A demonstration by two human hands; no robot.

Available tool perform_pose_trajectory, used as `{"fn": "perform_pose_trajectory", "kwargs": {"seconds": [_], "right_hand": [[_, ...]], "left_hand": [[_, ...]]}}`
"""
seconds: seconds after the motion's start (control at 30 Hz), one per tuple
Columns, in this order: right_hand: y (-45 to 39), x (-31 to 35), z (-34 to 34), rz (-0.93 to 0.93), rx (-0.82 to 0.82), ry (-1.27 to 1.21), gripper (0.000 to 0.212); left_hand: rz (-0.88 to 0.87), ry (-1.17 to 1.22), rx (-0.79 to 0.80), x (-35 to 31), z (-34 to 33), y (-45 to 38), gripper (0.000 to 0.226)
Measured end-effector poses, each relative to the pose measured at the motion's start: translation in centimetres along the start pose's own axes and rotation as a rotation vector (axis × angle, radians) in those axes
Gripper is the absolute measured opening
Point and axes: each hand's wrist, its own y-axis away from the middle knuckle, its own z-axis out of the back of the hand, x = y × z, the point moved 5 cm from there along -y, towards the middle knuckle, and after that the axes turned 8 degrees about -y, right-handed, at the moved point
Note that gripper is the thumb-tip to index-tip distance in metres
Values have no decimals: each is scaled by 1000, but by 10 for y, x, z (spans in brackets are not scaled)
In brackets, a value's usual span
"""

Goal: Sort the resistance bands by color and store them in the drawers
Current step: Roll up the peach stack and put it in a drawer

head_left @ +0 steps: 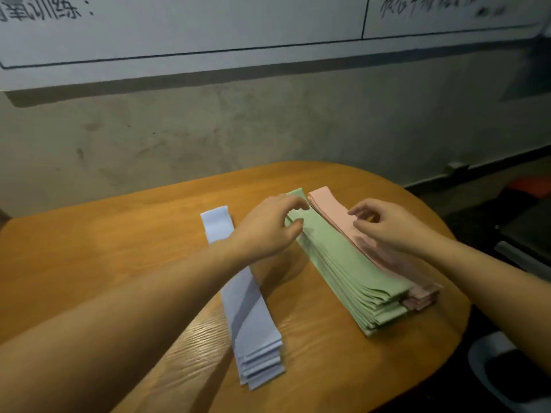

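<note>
A wooden table (125, 263) with rounded corners stands against a grey concrete wall (208, 135). A whiteboard (208, 25) bearing handwritten characters and ruled lines is mounted on the wall above. An orange object (530, 187), blurred, lies on the floor at right.
</note>
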Motion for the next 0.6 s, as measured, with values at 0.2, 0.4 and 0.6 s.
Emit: {"fn": "perform_pose_trajectory", "kwargs": {"seconds": [0.2, 0.4, 0.6], "right_hand": [[13, -55, 11, -202, 10, 86, 37], [15, -78, 2, -172, -45, 74, 42], [22, -86, -3, -119, -114, 55, 37]], "left_hand": [[-25, -87, 108, -17, -17, -74, 31], [28, -160, 270, -20, -40, -123, 45], [207, -150, 470, -16, -69, -162, 69]]}}
